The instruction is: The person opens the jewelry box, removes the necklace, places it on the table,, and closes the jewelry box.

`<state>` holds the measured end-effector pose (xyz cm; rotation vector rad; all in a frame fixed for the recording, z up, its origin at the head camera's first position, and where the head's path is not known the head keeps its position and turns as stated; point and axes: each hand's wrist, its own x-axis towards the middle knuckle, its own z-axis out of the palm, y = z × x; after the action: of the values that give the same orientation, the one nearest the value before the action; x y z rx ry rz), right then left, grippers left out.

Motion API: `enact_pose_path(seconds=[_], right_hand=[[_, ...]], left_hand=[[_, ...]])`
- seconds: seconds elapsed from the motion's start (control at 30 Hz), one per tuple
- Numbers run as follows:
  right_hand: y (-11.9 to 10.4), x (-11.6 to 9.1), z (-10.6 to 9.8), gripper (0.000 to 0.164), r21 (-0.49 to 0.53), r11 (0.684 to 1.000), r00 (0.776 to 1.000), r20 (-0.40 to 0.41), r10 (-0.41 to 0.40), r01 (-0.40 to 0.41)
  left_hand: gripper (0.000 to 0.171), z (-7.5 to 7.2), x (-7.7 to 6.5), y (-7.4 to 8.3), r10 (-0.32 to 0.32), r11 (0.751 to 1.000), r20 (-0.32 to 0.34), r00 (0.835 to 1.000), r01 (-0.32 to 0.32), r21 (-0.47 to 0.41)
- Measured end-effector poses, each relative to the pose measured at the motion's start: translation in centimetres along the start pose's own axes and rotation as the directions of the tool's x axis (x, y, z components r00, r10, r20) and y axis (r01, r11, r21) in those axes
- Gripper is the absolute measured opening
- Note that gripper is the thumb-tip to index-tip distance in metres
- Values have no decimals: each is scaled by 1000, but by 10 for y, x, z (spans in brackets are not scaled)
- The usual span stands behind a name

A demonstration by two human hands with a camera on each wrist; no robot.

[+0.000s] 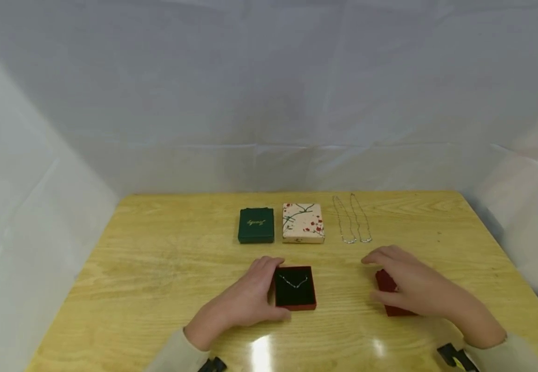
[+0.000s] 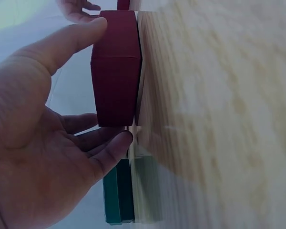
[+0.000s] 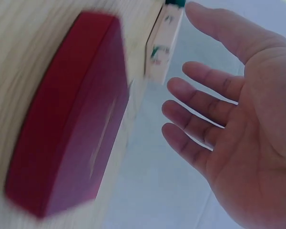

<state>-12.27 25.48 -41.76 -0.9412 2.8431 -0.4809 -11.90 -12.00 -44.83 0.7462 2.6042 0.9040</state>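
Observation:
My left hand (image 1: 254, 295) grips an uncovered red jewelry box (image 1: 296, 307) at its left end. In the left wrist view the thumb (image 2: 88, 34) lies against one side of the box, and the other fingers reach round its far side. A silver chain with small beads (image 1: 294, 283) lies on the black insert (image 1: 292, 297) inside. Over on the right, my right hand (image 1: 413, 284) hovers with spread, loosely bent fingers above a red lid (image 1: 384, 281). The right wrist view shows a gap between those fingers and the lid, which lies on the table; the hand partly hides it in the head view.
Farther back on the wooden table (image 1: 157, 258) stand a closed green box (image 1: 256, 226) and a cream box with a floral print (image 1: 303, 223). To their right lie two silver necklaces, a left one (image 1: 349, 241) and a right one (image 1: 366, 239). White sheeting (image 1: 269, 103) surrounds the table's back and sides.

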Motion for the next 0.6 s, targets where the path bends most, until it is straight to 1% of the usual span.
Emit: enact_pose_path(seconds=[0.17, 0.43, 0.53, 0.6], right_hand=[[-21, 23, 5, 45, 3, 999, 999, 0, -50, 50], [-55, 56, 18, 29, -69, 989, 987, -86, -139, 133], [-63, 67, 25, 25, -88, 986, 983, -99, -153, 145], [-67, 73, 30, 23, -86, 986, 984, -91, -150, 142]], left_hand=[[104, -1, -1, -1, 9, 1000, 2, 1000, -9, 1], [98, 0, -1, -2, 28, 1000, -14, 1000, -27, 4], [94, 0, 0, -2, 42, 999, -17, 999, -42, 6], [93, 1, 0, -2, 44, 999, -14, 999, -44, 8]])
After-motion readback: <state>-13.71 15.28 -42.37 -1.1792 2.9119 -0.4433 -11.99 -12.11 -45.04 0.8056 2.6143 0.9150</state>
